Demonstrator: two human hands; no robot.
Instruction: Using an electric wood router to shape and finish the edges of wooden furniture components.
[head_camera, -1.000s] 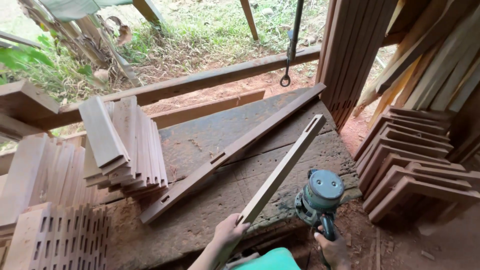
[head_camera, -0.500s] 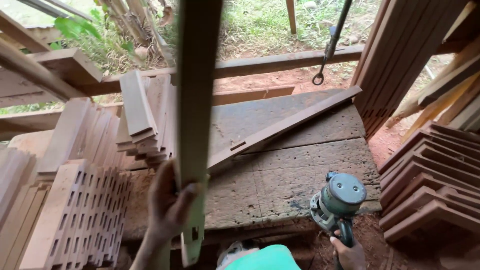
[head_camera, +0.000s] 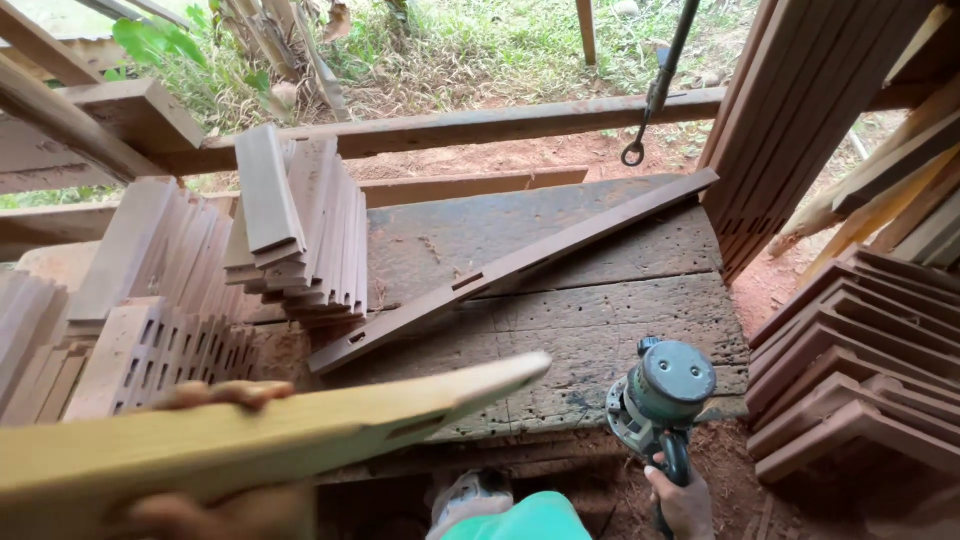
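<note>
Pale slat (head_camera: 270, 435) is gripped near one end by left hand (head_camera: 215, 510), long axis running rightward and slightly up, above tabletop (head_camera: 600, 330). Sander (head_camera: 660, 395) is held at tabletop's near edge by right hand (head_camera: 685, 500).

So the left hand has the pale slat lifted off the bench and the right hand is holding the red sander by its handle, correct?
Not quite. In the head view the sander in the right hand is grey-green, not red. The rest holds: the left hand has the pale slat lifted off the bench.
</note>
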